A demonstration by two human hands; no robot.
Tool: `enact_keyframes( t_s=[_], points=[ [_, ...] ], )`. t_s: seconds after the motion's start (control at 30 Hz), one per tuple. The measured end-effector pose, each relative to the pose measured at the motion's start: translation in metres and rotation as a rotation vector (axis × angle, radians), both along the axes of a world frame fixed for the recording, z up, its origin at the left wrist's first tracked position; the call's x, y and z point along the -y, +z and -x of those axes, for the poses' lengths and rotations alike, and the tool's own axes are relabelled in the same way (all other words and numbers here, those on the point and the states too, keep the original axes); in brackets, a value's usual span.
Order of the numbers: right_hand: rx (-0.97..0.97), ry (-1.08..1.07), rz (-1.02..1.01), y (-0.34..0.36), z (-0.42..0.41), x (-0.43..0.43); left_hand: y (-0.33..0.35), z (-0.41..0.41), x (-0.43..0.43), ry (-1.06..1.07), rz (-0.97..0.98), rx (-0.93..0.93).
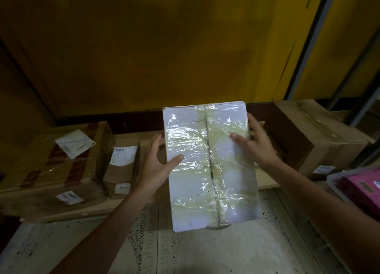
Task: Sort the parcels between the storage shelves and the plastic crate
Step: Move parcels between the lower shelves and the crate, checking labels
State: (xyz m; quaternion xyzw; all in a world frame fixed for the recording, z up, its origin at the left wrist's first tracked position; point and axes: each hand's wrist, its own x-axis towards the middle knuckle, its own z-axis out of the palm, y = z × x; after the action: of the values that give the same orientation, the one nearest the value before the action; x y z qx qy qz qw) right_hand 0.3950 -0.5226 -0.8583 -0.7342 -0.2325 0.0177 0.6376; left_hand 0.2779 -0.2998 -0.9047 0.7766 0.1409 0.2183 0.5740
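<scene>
A white parcel (209, 164) wrapped in clear tape is held in front of me, above the front edge of a low wooden shelf (265, 181). My left hand (156, 166) grips its left edge, thumb on the top face and fingers behind. My right hand (257, 144) holds the right edge, with the thumb lying on the taped top. At the right edge of the view, a pale plastic crate (337, 186) contains a pink box (364, 188).
On the shelf stand a large taped brown box with labels (55, 166) at left, a smaller brown parcel (121, 168) beside it, and a big cardboard box (316, 138) at right. A yellow wall lies behind. A metal upright (308, 41) rises at right. Patterned floor lies below.
</scene>
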Motion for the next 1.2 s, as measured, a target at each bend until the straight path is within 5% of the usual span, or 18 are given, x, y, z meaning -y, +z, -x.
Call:
enact_keyframes(
  t_s=[0.2,0.33,0.4,0.47,0.57,0.63,0.77,1.2],
  points=[
    [0.025,-0.008,-0.031,0.019,-0.001,-0.001,0.010,-0.006,0.006,-0.015,0.207,-0.046],
    [0.025,0.015,-0.107,0.055,-0.015,0.003,0.037,-0.016,0.002,0.018,0.614,0.144],
    [-0.134,0.022,-0.141,0.059,-0.022,0.006,0.035,-0.014,0.002,-0.032,0.726,0.146],
    [-0.298,0.041,-0.046,0.039,-0.020,0.012,0.021,-0.007,0.010,-0.035,0.664,0.096],
    [-0.345,0.118,0.238,-0.013,0.003,0.022,-0.012,0.005,0.016,0.044,0.224,-0.009],
    [-0.367,0.141,0.271,-0.048,0.013,0.027,-0.039,0.016,0.016,-0.091,0.113,-0.064],
    [-0.354,0.156,0.450,-0.092,0.024,0.027,-0.087,0.039,0.018,-0.280,0.137,-0.113],
    [-0.655,0.037,0.036,-0.114,0.019,0.015,-0.099,0.027,0.023,0.102,0.421,-0.219]
  ],
)
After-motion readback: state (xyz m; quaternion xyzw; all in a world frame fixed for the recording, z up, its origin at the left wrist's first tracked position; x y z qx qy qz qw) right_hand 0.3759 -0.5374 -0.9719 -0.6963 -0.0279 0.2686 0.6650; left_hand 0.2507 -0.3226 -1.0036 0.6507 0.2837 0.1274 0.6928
